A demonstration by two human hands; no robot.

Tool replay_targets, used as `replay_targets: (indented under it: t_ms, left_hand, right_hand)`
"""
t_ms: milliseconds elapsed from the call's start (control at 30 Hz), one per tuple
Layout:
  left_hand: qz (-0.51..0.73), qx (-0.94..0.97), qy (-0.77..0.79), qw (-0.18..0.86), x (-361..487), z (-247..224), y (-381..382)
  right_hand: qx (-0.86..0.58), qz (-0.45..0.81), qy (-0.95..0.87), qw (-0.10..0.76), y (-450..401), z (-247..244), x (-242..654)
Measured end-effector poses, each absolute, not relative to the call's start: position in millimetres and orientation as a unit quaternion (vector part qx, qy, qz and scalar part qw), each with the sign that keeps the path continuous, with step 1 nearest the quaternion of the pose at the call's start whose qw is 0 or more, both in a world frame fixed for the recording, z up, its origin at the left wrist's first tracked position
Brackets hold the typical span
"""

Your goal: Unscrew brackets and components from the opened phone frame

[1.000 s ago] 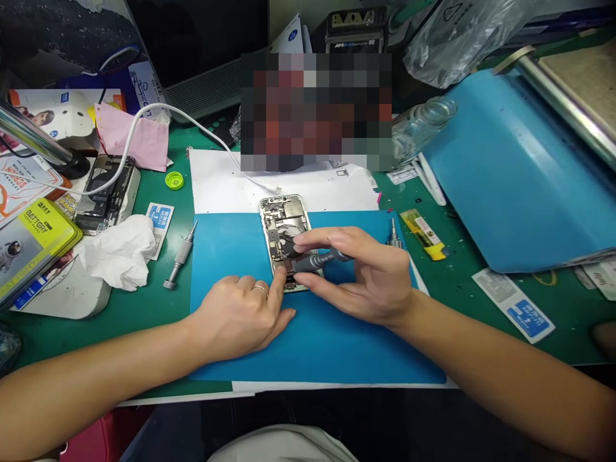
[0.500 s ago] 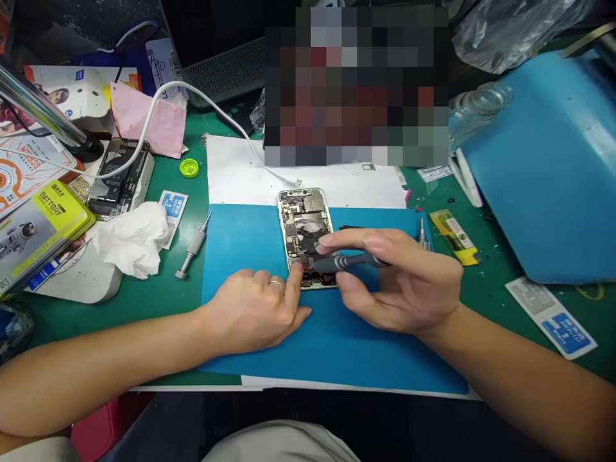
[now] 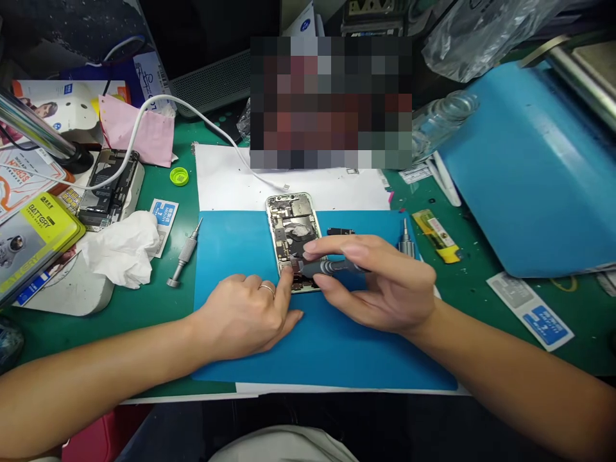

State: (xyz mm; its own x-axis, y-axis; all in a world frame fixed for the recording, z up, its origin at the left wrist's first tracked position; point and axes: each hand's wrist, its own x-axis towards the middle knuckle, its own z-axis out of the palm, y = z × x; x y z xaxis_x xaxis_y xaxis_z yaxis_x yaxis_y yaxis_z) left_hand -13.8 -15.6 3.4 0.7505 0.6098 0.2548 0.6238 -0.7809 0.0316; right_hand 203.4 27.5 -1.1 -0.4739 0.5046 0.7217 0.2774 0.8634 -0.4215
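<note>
An opened phone [image 3: 299, 224] with its inner parts showing lies on a blue mat [image 3: 231, 250]. My left hand [image 3: 253, 311] rests beside it, index fingertip pressed on the phone's lower left part. The other fingers of that hand are curled, and nothing shows in them. Over the lower right of the phone, my right hand [image 3: 380, 279] pinches a dark grey screwdriver [image 3: 332, 266] between thumb and fingers. The screwdriver lies nearly level, its end pointing left near my left fingertip; its tip is too small to make out.
A silver screwdriver [image 3: 183, 253] lies left of the mat, near a crumpled tissue [image 3: 122, 249] and another opened phone [image 3: 108, 186]. A white cable [image 3: 192, 109] arches over the back left. At the right are a yellow packet [image 3: 437, 236] and a large blue sheet [image 3: 520, 173].
The camera view has shifted, so the whole scene sits slightly further left. Both hands keep nearly the same places at the phone.
</note>
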Motion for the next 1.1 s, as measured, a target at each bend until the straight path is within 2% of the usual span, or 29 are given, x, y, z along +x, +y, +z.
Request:
replay_targets:
  t_ms: [1100]
  left_hand:
    - [-0.14,-0.926,-0.35,-0.003,-14.3,5.8,-11.2]
  right_hand:
    - [-0.255,0.156,-0.827,0.477,28.0,-3.3,205.3]
